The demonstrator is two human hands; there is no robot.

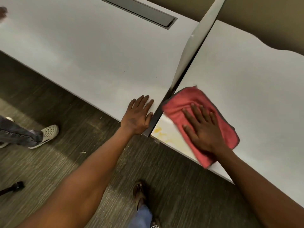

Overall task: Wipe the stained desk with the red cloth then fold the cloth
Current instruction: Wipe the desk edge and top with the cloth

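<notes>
The red cloth (185, 104) lies bunched on the white desk (246, 89) near its front edge. My right hand (202, 127) presses flat on top of the cloth, fingers spread. A yellow stain (162, 131) smears the desk's front left corner, just left of the cloth. My left hand (139, 115) rests flat, fingers apart, on the neighbouring desk (82, 55), against the grey divider panel (189, 60) that separates the two desks.
A dark cable hatch (139, 10) is set into the left desk at the back. Another person's leg and white shoe (49, 132) stand on the carpet at the left. My own sandalled foot (139, 193) is below the desk edge.
</notes>
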